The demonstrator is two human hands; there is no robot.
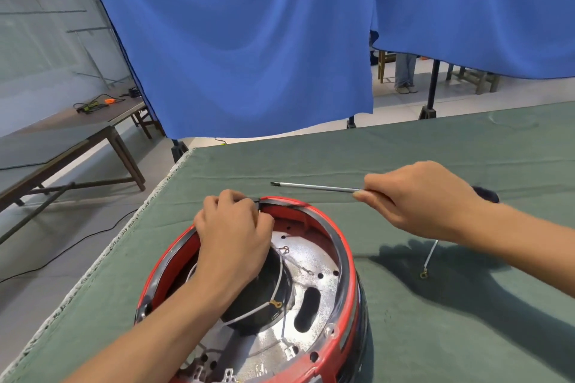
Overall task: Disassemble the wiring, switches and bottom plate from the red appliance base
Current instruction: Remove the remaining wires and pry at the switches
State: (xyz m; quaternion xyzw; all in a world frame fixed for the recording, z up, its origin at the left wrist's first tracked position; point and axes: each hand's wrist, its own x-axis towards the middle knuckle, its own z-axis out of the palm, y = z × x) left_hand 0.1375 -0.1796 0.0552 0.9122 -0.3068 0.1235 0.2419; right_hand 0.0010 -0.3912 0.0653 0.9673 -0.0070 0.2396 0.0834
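Behind right hand, screwdriver handle.

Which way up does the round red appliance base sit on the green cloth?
Open side up. The round red appliance base shows its silver inner plate, black centre hub and loose white wires from above.

Left hand is curled over the far rim of the red appliance base at about 11 o'clock. Right hand at 2 o'clock pinches a screwdriver. A loose wire lies on the green worktop at 3.
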